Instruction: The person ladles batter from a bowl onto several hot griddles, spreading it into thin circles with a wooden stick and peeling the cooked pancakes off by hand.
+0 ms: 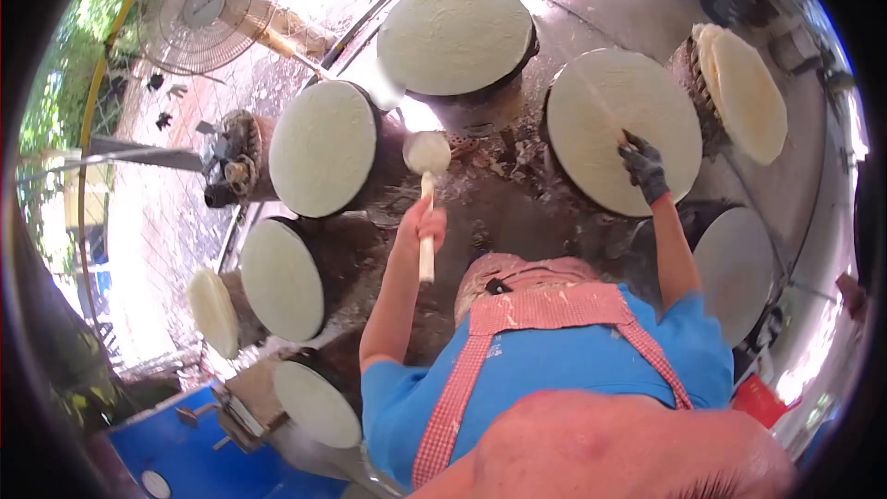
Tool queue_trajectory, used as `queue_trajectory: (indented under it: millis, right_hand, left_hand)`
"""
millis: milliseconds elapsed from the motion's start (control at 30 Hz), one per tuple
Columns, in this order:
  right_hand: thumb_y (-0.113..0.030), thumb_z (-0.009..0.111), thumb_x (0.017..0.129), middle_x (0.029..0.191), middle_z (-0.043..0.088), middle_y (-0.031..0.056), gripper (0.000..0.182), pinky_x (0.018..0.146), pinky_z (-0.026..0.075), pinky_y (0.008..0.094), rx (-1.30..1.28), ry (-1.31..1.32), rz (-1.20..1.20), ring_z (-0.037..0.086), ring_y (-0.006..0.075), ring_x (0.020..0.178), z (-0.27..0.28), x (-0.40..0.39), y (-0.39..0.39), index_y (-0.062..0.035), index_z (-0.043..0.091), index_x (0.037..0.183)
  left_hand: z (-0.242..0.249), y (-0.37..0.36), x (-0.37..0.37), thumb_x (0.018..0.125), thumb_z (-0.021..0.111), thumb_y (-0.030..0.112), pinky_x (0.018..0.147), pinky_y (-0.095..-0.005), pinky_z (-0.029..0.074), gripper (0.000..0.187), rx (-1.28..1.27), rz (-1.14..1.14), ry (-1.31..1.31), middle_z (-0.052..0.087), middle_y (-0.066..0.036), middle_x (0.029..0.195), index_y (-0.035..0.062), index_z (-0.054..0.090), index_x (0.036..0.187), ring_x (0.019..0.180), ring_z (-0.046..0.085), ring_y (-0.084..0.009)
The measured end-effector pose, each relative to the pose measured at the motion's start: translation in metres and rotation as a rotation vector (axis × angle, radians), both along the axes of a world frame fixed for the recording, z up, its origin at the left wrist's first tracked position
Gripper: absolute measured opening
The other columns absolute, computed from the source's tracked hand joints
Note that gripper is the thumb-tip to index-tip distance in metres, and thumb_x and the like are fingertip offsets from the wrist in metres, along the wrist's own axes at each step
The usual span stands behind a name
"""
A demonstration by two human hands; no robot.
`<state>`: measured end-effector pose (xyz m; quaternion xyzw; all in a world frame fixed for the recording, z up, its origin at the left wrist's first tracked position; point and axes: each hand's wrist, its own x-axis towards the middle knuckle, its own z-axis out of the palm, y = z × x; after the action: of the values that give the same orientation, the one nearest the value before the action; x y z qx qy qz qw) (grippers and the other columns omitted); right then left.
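My left hand is bare and grips the wooden handle of a ladle, whose round white head points away from me, between the steaming drums. My right hand wears a black glove and rests on a round white sheet stretched over a drum at the right. Its fingers are closed on a thin stick that lies across that sheet. I wear a blue shirt and a red checked apron.
Several more cloth-topped drums with pale round sheets ring me, among them a far one, a left one and a near left one. A fan stands at the far left. A blue bin sits at the near left.
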<state>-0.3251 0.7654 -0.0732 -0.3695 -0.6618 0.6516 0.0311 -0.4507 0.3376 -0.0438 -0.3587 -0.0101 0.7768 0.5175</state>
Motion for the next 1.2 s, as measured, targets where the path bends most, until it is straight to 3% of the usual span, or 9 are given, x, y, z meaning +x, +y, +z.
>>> queue_trajectory:
  millis: [233, 467, 600, 667, 800, 933, 1000, 1033, 1200]
  right_hand:
    - [-0.012, 0.059, 0.077, 0.063, 0.049, -0.0077, 0.036, 0.04, 0.028, 0.0174, -0.213, 0.266, -0.015, 0.037, 0.002, 0.046, -0.032, -0.124, -0.14, -0.0104, 0.054, 0.113]
    - [-0.018, 0.058, 0.078, 0.096, 0.062, 0.0034, 0.027, 0.088, 0.036, 0.0324, -0.062, 0.143, 0.068, 0.055, 0.0119, 0.089, -0.057, -0.196, -0.165, -0.011, 0.06, 0.104]
    - [-0.029, 0.059, 0.077, 0.092, 0.06, 0.0145, 0.033, 0.074, 0.043, 0.0264, 0.779, -0.272, 0.246, 0.055, 0.0218, 0.076, 0.01, -0.201, -0.197, -0.0165, 0.058, 0.107]
    - [-0.04, 0.045, 0.081, 0.097, 0.06, 0.0075, 0.035, 0.092, 0.007, 0.0632, 0.888, -0.248, 0.397, 0.053, 0.0276, 0.098, -0.015, -0.199, -0.19, -0.0263, 0.052, 0.113]
    - [-0.038, 0.04, 0.084, 0.094, 0.059, 0.0134, 0.032, 0.082, 0.04, 0.0429, 0.823, -0.339, 0.436, 0.056, 0.0324, 0.088, 0.001, -0.208, -0.177, -0.0281, 0.052, 0.112]
    - [-0.033, 0.046, 0.083, 0.089, 0.062, 0.0138, 0.031, 0.072, 0.045, 0.0329, 0.606, -0.072, 0.349, 0.058, 0.0283, 0.082, -0.077, -0.214, -0.202, -0.0187, 0.056, 0.109]
    - [-0.02, 0.06, 0.077, 0.071, 0.061, 0.0077, 0.032, 0.061, 0.044, 0.0254, -0.159, 0.4, 0.148, 0.056, 0.0136, 0.066, -0.092, -0.21, -0.214, -0.0048, 0.057, 0.104]
    - [-0.016, 0.062, 0.076, 0.069, 0.06, 0.0036, 0.027, 0.052, 0.042, 0.0211, -0.44, 0.009, 0.104, 0.053, 0.0081, 0.059, -0.009, -0.197, -0.215, -0.0044, 0.059, 0.101]
    - [-0.014, 0.062, 0.076, 0.07, 0.059, 0.0014, 0.03, 0.053, 0.042, 0.0187, -0.576, 0.278, 0.111, 0.053, 0.0051, 0.062, -0.019, -0.186, -0.212, -0.0029, 0.058, 0.104]
  left_hand:
    - [0.008, 0.024, -0.195, 0.085, 0.048, 0.02, 0.028, -0.017, 0.024, 0.02, -0.322, -0.045, 0.364, 0.027, 0.004, 0.05, 0.0107, 0.034, 0.075, 0.037, 0.028, -0.0048]
    - [-0.051, 0.103, -0.293, 0.085, 0.046, 0.017, 0.031, -0.0203, 0.024, 0.018, -0.525, -0.065, 0.497, 0.026, 0.002, 0.055, 0.0141, 0.029, 0.084, 0.037, 0.025, -0.0068]
    - [-0.067, 0.096, -0.297, 0.085, 0.046, 0.016, 0.031, -0.0214, 0.025, 0.018, -0.576, -0.035, 0.528, 0.024, 0.002, 0.055, 0.0154, 0.028, 0.084, 0.037, 0.025, -0.0077]
    - [-0.069, 0.081, -0.299, 0.084, 0.046, 0.017, 0.031, -0.0207, 0.023, 0.019, -0.507, -0.041, 0.403, 0.025, 0.002, 0.055, 0.0166, 0.027, 0.083, 0.037, 0.026, -0.0081]
    - [-0.057, 0.064, -0.288, 0.085, 0.046, 0.018, 0.03, -0.0199, 0.023, 0.019, -0.495, -0.012, 0.42, 0.025, 0.002, 0.054, 0.0173, 0.027, 0.082, 0.037, 0.027, -0.0076]
    - [-0.055, 0.059, -0.282, 0.085, 0.046, 0.018, 0.029, -0.0195, 0.024, 0.019, -0.508, -0.017, 0.423, 0.027, 0.002, 0.055, 0.0158, 0.028, 0.081, 0.037, 0.028, -0.006]
    - [-0.05, 0.038, -0.283, 0.086, 0.046, 0.019, 0.029, -0.0193, 0.024, 0.018, -0.288, 0.019, 0.35, 0.028, 0.002, 0.054, 0.0144, 0.03, 0.08, 0.037, 0.028, -0.0054]
    - [-0.045, 0.023, -0.282, 0.086, 0.045, 0.019, 0.029, -0.019, 0.024, 0.018, -0.07, 0.054, 0.281, 0.028, 0.003, 0.053, 0.0129, 0.031, 0.078, 0.037, 0.028, -0.0049]
    - [-0.03, -0.055, -0.214, 0.089, 0.042, 0.028, 0.031, -0.0166, 0.025, 0.023, 0.239, -0.063, 0.347, 0.026, 0.003, 0.05, 0.0073, 0.04, 0.079, 0.038, 0.028, -0.0045]
